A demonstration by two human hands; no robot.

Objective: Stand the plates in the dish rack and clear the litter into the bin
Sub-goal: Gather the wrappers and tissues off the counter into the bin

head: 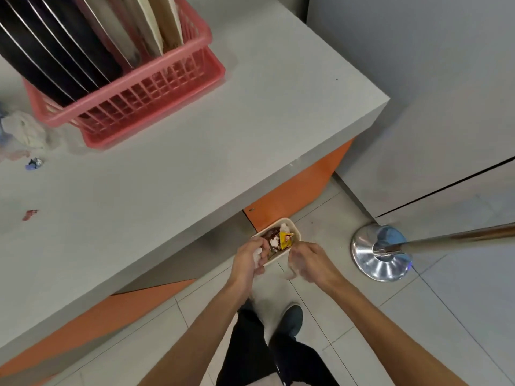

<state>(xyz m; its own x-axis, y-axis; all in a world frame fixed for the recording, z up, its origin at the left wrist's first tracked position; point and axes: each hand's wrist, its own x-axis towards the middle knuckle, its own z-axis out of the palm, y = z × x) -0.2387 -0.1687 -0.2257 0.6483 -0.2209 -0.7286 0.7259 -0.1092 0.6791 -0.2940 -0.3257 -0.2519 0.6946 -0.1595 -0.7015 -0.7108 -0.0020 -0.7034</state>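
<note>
While your left hand (249,260) pinches crumpled white paper, fingers narrow, your right hand (306,261) curls loosely; its grip is unclear. Between them sits a small cream rectangular bin (296,229) of wrappers, long axis far-right, under the grey worktop (195,151) edge. Far left, plates (64,43) stand in the pink slatted dish rack (133,107); a steel post base (370,263) sits right.

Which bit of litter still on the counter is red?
The small red scrap lying alone near the counter's left edge. The other pieces, a white crumpled tissue and a blue wrapper, sit by the rack.
</note>
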